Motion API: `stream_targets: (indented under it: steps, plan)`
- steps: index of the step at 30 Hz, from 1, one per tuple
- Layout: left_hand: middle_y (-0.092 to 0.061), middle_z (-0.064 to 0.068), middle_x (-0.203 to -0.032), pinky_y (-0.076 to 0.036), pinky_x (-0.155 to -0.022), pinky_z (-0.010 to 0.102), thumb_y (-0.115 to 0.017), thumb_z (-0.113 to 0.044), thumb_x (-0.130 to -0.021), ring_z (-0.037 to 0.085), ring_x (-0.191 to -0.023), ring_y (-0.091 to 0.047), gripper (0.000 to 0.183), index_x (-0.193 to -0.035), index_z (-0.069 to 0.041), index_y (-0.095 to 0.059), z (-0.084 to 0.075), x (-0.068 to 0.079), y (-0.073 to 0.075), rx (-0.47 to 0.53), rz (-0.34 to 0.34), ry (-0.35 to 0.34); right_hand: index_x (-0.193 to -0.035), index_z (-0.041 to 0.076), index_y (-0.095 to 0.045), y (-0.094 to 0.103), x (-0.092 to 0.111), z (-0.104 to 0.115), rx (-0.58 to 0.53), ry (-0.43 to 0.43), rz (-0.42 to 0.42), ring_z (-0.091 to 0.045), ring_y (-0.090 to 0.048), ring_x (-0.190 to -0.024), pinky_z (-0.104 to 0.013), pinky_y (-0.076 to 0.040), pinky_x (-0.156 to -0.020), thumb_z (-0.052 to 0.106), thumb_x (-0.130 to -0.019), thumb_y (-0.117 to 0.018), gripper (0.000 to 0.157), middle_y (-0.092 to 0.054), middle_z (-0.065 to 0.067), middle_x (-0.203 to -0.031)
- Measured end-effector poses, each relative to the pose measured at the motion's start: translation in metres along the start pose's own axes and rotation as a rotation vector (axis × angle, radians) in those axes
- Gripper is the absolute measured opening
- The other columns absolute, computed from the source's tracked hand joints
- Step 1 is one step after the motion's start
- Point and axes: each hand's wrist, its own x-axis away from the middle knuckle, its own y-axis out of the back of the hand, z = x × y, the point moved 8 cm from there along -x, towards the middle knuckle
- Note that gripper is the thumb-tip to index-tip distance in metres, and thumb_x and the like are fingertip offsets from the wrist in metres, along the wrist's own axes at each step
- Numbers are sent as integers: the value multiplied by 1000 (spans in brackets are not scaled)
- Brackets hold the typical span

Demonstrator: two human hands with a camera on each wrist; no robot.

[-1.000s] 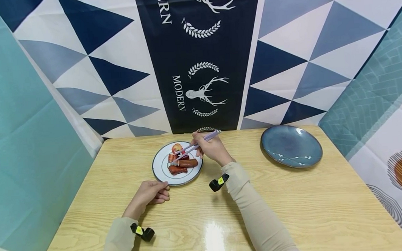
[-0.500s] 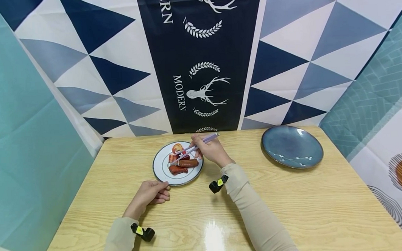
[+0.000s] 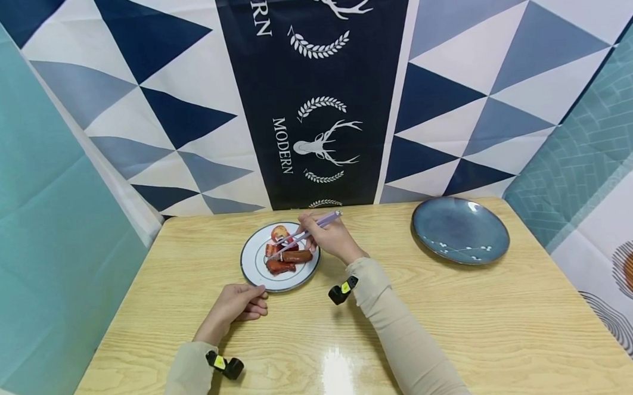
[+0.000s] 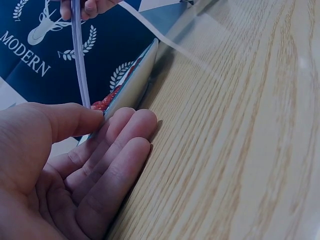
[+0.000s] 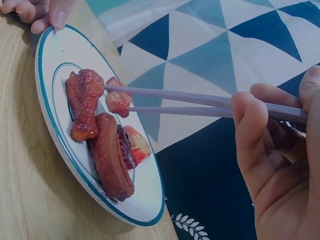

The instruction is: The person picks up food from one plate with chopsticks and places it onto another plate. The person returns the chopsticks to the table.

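On the wooden table a white plate with a blue-green rim (image 3: pixel 252 266) carries several foods. My left hand (image 3: pixel 240 303) pinches its near-left rim between thumb and fingers. My right hand (image 3: pixel 331 235) holds a pair of light purple chopsticks (image 5: pixel 190 97) over the plate. Their tips are slightly apart, right at a red-and-white food piece (image 5: pixel 118 100) beside a glazed drumstick (image 5: pixel 84 102). A brown sausage (image 5: pixel 112 160) lies against the drumstick. Behind it are a dark red piece (image 5: pixel 126 146) and a yellow-red piece (image 5: pixel 140 142), partly hidden by the sausage.
A dark blue oval plate with white blossoms (image 3: pixel 460 229) stands at the back right of the table (image 3: pixel 282 366). A patterned cloth (image 3: pixel 322 102) hangs straight behind the table, with teal sheeting (image 3: pixel 43 206) along the left side.
My right hand shifts very slightly left, the chopsticks staying over the food. The left hand keeps its hold on the plate's rim.
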Motion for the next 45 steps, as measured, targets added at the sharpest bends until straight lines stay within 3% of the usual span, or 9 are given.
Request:
stream_targets:
  steps: [6,9,20,27,35,41,45]
  plan:
    - [-74,4,-76,-64,-62,23,-64,-26,-102,10,-64,-72,32,-103,5,-73,0,1,1,1,1,1,-85,1,-74,-2,0,-2,29,-3,9,-41,-63,-52,-59,-57,-52,34,-110,-50,48,-66,-5,-60]
    - [-74,4,-77,-64,-63,23,-64,-26,-102,10,-64,-72,31,-103,4,-73,0,1,1,2,2,2,-87,2,-74,-2,-1,-4,36,-9,10,-47,-64,-56,-61,-57,-55,39,-109,-50,50,-66,-6,-60]
    - [-74,4,-77,-64,-63,23,-65,-27,-102,10,-64,-72,32,-103,4,-73,-1,-2,1,4,0,-1,-90,2,-75,-3,-1,-8,28,-18,14,-26,-65,-51,-65,-58,-59,41,-109,-50,50,-68,-10,-64]
    - [-74,4,-76,-64,-63,23,-64,-26,-102,10,-64,-72,32,-103,5,-73,-1,-1,1,7,9,-5,-89,1,-75,-5,-2,-12,16,-36,11,-27,-65,-50,-65,-58,-59,42,-108,-51,51,-70,-14,-66]
    - [-74,4,-77,-64,-62,23,-64,-26,-102,10,-64,-72,32,-103,5,-73,-1,-1,1,10,10,0,-90,1,-75,-6,0,-14,-3,-38,4,-19,-62,-47,-68,-56,-59,50,-104,-55,55,-70,-14,-64]
    - [-74,4,-77,-64,-62,23,-64,-26,-102,10,-64,-72,32,-103,5,-73,-1,-2,1,11,8,6,-89,3,-76,-5,0,-14,24,-35,-2,-21,-62,-48,-61,-58,-55,44,-106,-56,49,-70,-17,-66]
    - [-74,5,-77,-64,-62,23,-64,-25,-102,10,-64,-72,31,-102,4,-73,0,-1,1,11,0,9,-89,1,-76,-3,1,-13,28,-27,-6,-34,-63,-51,-55,-58,-52,36,-107,-57,44,-69,-24,-71]
